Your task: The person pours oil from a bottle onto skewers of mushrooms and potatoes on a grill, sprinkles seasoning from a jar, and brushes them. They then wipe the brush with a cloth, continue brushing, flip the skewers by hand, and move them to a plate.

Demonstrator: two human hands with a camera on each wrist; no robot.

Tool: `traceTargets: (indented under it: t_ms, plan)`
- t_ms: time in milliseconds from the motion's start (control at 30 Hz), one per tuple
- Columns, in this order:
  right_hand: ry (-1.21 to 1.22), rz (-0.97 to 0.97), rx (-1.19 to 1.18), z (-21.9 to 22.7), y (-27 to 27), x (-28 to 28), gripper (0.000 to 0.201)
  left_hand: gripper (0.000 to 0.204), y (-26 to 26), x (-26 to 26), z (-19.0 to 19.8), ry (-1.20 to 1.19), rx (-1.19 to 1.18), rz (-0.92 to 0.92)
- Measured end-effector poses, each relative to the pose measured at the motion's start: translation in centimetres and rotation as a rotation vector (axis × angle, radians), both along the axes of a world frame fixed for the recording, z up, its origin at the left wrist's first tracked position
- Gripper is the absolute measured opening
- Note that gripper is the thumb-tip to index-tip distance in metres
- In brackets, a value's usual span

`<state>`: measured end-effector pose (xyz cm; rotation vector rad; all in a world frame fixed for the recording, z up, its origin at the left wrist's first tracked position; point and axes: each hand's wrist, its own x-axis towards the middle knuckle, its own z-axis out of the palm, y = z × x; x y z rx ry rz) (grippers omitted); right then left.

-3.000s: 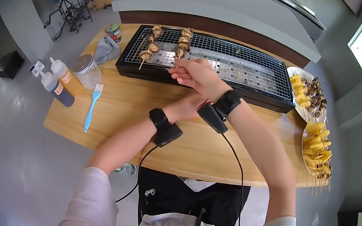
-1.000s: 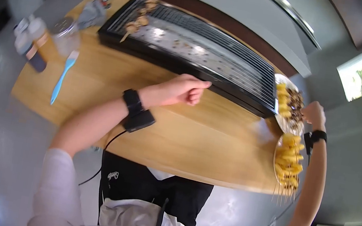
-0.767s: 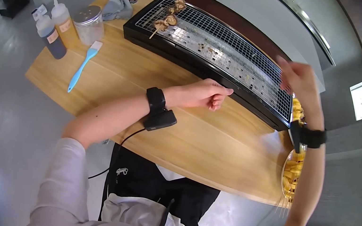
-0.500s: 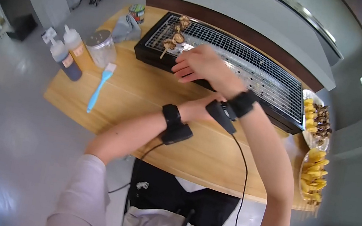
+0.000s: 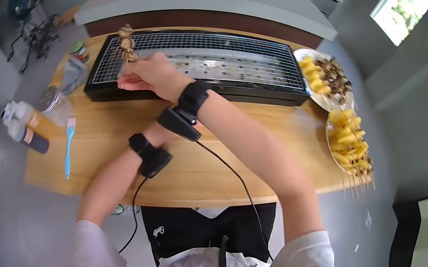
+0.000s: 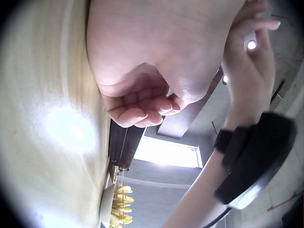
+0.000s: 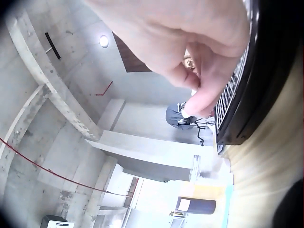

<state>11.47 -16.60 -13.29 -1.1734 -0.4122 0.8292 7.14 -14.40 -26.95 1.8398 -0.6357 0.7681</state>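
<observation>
My right hand (image 5: 153, 75) pinches the near end of a mushroom skewer (image 5: 127, 46) at the left end of the black grill (image 5: 205, 84). Its curled fingers show in the right wrist view, with a bit of mushroom (image 7: 190, 62) behind them. Below my right wrist, my left hand (image 5: 163, 132) rests by the table's wood surface, mostly hidden in the head view. The left wrist view shows that hand (image 6: 147, 80) with loosely curled fingers and nothing in them.
At right, one plate (image 5: 319, 97) holds yellow pieces and mushroom skewers, another plate (image 5: 330, 147) yellow skewers. At left are squeeze bottles (image 5: 35, 120), a jar (image 5: 60, 108), a grey cloth (image 5: 74, 75), a small can (image 5: 79, 51) and a blue brush (image 5: 68, 149).
My right hand has come back from the right-hand plate to the grill's left end and now pinches the skewer there. Of two skewers on the grill earlier, one shows now.
</observation>
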Motion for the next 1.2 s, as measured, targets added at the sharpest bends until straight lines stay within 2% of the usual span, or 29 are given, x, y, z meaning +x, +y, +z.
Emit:
traceTargets:
  t_ms: [67, 133, 167, 200, 300, 333, 367, 467, 500, 567, 733, 933, 1033, 1100, 1200]
  plan:
    - [-0.042, 0.008, 0.011, 0.8, -2.9, 0.9, 0.02, 0.007, 1.1, -0.6, 2.9, 0.373, 0.193, -0.233]
    - [-0.124, -0.013, 0.01, 2.2, -7.8, 1.6, 0.022, 0.038, -0.8, 0.3, 3.7, 0.976, -0.647, -0.469]
    - [-0.188, -0.05, -0.02, 3.0, -10.5, 2.2, 0.023, 0.047, -1.1, 0.1, 5.0, 1.065, -0.761, -0.681]
    - [-0.25, -0.081, -0.049, 4.1, -13.4, 2.8, 0.025, 0.047, -1.3, 0.0, 5.2, 1.063, -0.771, -0.694]
    - [-0.602, -0.239, -0.392, 8.5, -23.0, 4.5, 0.028, 0.05, -1.1, -0.1, 5.2, 1.055, -0.727, -0.661]
    - [-0.569, -0.317, -0.427, 9.3, -26.2, 5.9, 0.027, 0.05, -0.9, -0.2, 5.3, 1.051, -0.736, -0.659]
    - [-0.647, -0.379, -0.542, 9.8, -29.4, 7.3, 0.027, 0.05, -0.9, -0.3, 5.4, 1.056, -0.732, -0.655]
    - [-0.852, -0.573, -0.935, 10.2, -38.6, 11.3, 0.019, 0.05, -1.0, 0.0, 5.3, 1.054, -0.722, -0.677]
    - [-0.853, -0.582, -0.946, 9.7, -41.2, 11.7, 0.019, 0.05, -0.9, 0.1, 5.1, 1.048, -0.716, -0.677]
    - [-0.96, -0.6, -1.298, 8.6, -45.0, 12.3, 0.021, 0.05, -1.0, 0.1, 5.1, 1.049, -0.71, -0.681]
    - [-0.834, -0.648, -1.255, 5.5, -47.3, 11.9, 0.018, 0.05, -0.9, 0.0, 5.2, 1.061, -0.73, -0.652]
    - [-0.792, -0.651, -1.24, 4.6, -47.4, 12.7, 0.018, 0.05, -0.9, 0.1, 5.0, 1.055, -0.705, -0.642]
    - [-0.84, -0.676, -1.337, 4.0, -48.9, 13.7, 0.018, 0.05, -0.9, 0.1, 5.0, 1.063, -0.704, -0.643]
    - [-0.749, -0.63, -1.4, 3.6, -49.8, 14.2, 0.017, 0.05, -1.0, 0.0, 5.1, 1.062, -0.706, -0.643]
    - [-0.698, -0.613, -1.374, 2.9, -50.2, 14.3, 0.016, 0.05, -1.0, 0.0, 5.3, 1.065, -0.711, -0.638]
